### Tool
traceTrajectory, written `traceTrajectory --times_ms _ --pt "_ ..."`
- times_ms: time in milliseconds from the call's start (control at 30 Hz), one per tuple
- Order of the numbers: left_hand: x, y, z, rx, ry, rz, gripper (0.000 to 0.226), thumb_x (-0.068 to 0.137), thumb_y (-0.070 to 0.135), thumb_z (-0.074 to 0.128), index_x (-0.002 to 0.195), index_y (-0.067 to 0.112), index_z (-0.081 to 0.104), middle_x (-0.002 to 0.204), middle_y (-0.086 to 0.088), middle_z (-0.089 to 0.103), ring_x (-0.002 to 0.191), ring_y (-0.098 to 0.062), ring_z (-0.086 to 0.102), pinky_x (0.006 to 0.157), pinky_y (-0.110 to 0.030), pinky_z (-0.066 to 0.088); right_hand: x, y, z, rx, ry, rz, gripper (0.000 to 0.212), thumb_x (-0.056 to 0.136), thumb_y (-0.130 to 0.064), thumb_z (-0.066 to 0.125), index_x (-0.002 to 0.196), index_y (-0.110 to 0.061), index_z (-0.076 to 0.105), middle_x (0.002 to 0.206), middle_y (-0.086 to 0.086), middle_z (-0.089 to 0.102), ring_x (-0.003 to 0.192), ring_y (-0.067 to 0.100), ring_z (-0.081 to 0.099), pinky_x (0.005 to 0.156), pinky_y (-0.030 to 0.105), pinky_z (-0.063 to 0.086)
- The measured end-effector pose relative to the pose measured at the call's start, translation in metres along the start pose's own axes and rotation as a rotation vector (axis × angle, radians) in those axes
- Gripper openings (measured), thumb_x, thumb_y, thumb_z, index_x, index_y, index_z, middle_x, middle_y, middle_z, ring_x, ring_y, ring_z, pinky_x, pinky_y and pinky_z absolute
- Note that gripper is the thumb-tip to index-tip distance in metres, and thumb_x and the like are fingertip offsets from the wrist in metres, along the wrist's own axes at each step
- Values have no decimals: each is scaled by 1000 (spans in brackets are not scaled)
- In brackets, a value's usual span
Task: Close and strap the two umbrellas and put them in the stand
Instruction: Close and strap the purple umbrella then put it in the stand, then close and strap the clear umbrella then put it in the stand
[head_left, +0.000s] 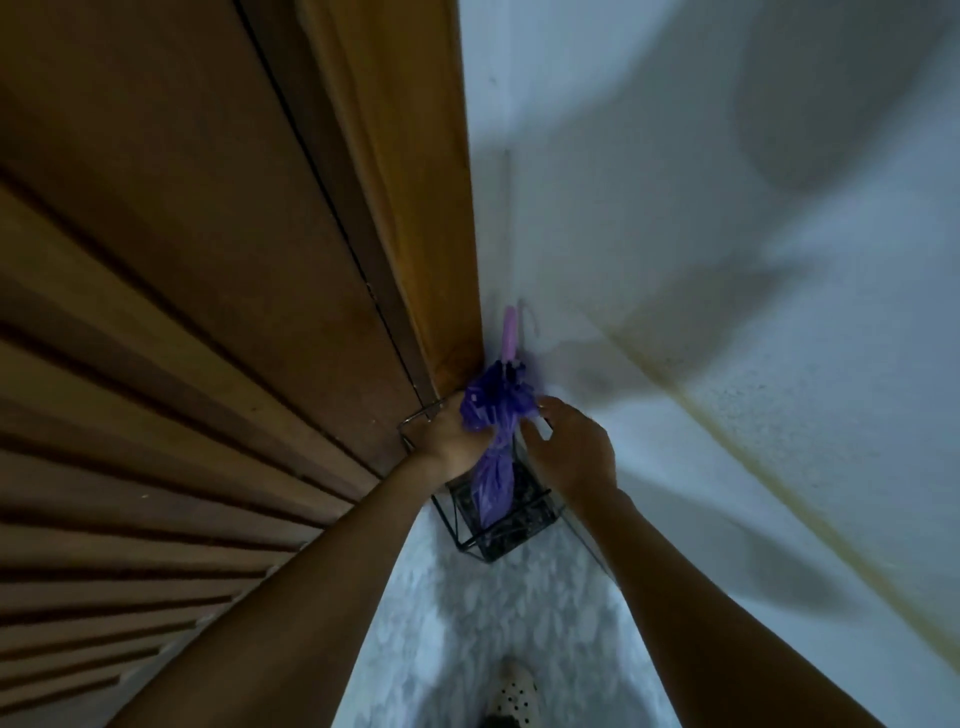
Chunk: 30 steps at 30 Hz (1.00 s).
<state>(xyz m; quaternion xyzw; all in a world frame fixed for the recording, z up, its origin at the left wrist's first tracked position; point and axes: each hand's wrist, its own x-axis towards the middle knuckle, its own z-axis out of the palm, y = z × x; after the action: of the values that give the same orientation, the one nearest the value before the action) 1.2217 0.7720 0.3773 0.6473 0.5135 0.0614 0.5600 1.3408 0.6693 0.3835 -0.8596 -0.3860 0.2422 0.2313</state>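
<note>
Head camera looks steeply down at the stand (500, 540).

Wooden door (156, 260) left, white wall (727, 208) right, spotted shoe (514, 693) below.

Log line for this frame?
purple umbrella: upright in wire stand | left hand: grips its canopy | right hand: open beside it

The pale patterned floor (457, 634) carries a black wire stand (511, 538) in the far corner and a dotted white shoe (515, 693) at the near edge.
</note>
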Motion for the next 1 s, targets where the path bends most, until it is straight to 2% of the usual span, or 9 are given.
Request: traceTrajectory --times_ms 67,200,333,467,533,600,667,833,1000 --pt "-26 24 -22 -46 35 -27 43 93 -3 58 132 8 46 112 -7 55 112 -24 52 88 -24 42 -10 -24 -21 44 -31 -47 44 97 -42 52 136 -22 56 134 4 63 121 24 59 105 34 43" --pt "-95 61 -69 -54 124 -31 43 93 10 63 133 4 50 127 -7 53 100 -18 51 69 -14 47 -44 -81 -64 95 -82 -110 44 97 -44 52 136 -23 56 138 5 59 125 26 55 104 34 42" --pt "-193 76 -112 -34 228 15 32 91 18 66 121 10 60 115 -14 62 112 -25 60 96 -32 47 -109 -142 -100 135 -82 -250 43 98 -41 53 133 -18 59 135 5 62 124 25 57 106 36 43" --pt "-316 73 -144 -27 341 52 30 91 25 66 119 16 62 119 -9 63 111 -22 60 91 -28 47 -204 -195 -120 173 -129 -409 43 98 -38 54 133 -12 59 130 7 64 121 25 60 100 31 45" --pt "-384 66 -159 -21 423 78 33 92 24 65 123 12 61 119 -9 63 103 -18 60 82 -19 47 -257 -218 -124 205 -155 -477 44 96 -43 55 132 -17 60 128 3 65 118 21 60 96 26 44" --pt "-454 57 -172 -5 523 92 32 93 19 63 123 6 61 107 -8 63 82 -12 58 62 -5 42 -310 -242 -129 195 -225 -541 47 95 -52 51 133 -25 58 130 -3 63 118 17 58 99 31 46" --pt "-521 46 -186 -16 627 85 34 94 18 63 124 3 61 100 -6 61 73 -10 55 51 -3 39 -362 -266 -134 188 -293 -629 48 95 -54 49 134 -28 56 133 -4 60 122 17 56 102 38 46" --pt "-687 19 -210 39 848 12 32 95 31 60 124 18 61 111 4 60 103 -11 56 79 -21 42 -484 -321 -129 171 -412 -854 48 96 -53 48 138 -27 52 141 -6 55 130 15 50 104 34 42" --pt "-825 -25 -196 58 1112 -73 33 94 33 61 121 16 65 117 1 66 110 -11 58 85 -24 43 -596 -354 -115 151 -583 -1100 48 97 -50 51 136 -23 55 139 -3 57 130 17 51 105 31 40"
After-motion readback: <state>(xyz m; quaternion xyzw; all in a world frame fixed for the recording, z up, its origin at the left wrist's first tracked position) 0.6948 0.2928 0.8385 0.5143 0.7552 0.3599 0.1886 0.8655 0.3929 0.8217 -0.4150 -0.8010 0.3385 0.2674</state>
